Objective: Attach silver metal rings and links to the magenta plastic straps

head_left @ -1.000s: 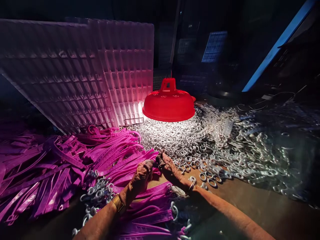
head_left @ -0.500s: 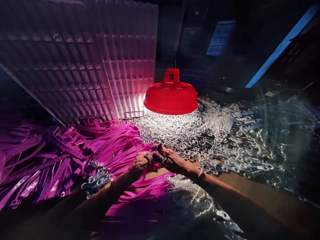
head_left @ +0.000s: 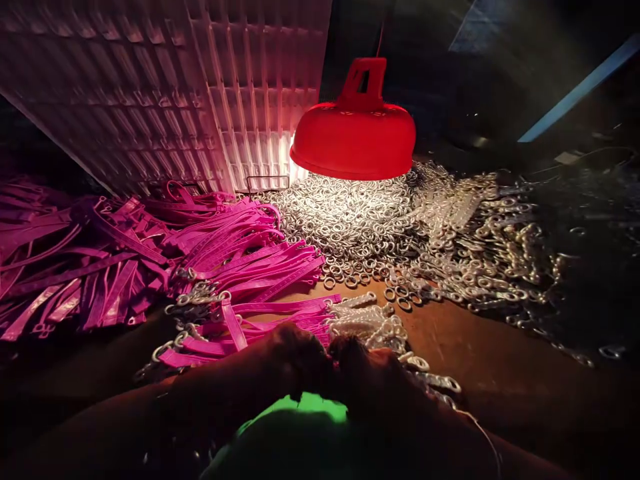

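My left hand [head_left: 296,357] and my right hand [head_left: 367,368] are drawn in close to my body at the bottom centre, knuckles nearly touching, both in deep shadow. I cannot make out what, if anything, is between the fingers. They hover over a green cloth [head_left: 300,408] on my lap. Just beyond them lie magenta straps with metal rings on their ends [head_left: 235,325] and a small bunch of pale metal clips [head_left: 370,321]. A big heap of loose metal rings [head_left: 360,227] is spread beyond that.
A red lamp [head_left: 353,133] hangs low over the rings and lights them. A large pile of magenta straps [head_left: 110,247] covers the left. A white gridded plastic panel [head_left: 175,87] leans at the back left. The brown tabletop [head_left: 475,347] shows at right.
Both hands have pulled back from the edge of the ring heap toward my body and into shadow. The view has tipped down, so the lamp sits higher and closer.
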